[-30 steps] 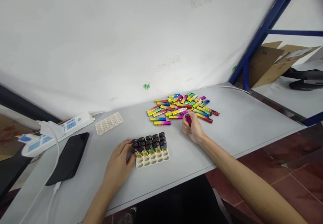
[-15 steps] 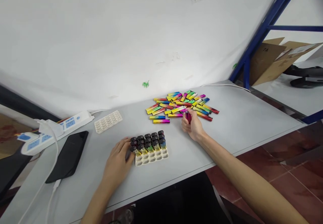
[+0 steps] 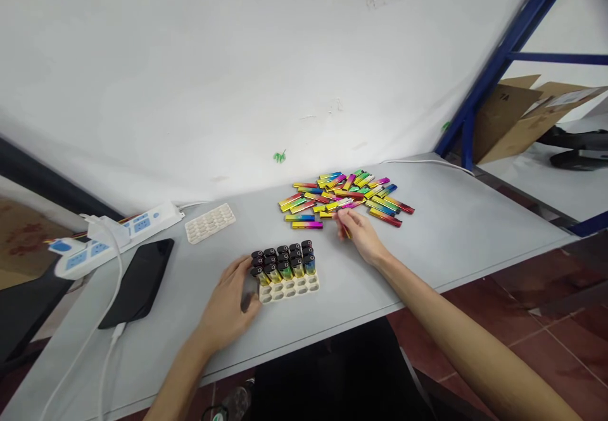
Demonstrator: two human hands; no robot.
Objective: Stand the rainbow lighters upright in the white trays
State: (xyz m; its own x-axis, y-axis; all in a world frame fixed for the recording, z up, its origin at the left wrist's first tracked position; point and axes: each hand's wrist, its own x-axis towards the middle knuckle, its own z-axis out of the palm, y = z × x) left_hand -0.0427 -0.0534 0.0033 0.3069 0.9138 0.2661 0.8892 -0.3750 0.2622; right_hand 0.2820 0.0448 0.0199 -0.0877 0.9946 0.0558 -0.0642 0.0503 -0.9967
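My left hand rests on the table at the left end of a cream tray. Its thumb and fingers are apart, the fingertips close to or touching the tray's left end. Several black-capped, shiny gradient-coloured tubes stand upright in the tray's back rows; its front slots show bare. My right hand is closed on a shiny gradient-coloured tube, mostly hidden by the fingers. It is at the near edge of a loose pile of similar flat tubes in yellow, red, blue, green and magenta.
A second cream tray lies at the back left. Beside it are a white power strip with cables and a black phone with a white cable plugged in. The wall bounds the back; a blue frame and cardboard boxes stand right.
My right hand has drawn slightly left and towards me, and its grip has turned on the tube. My left thumb has come away from the tray, widening its gap to the fingers.
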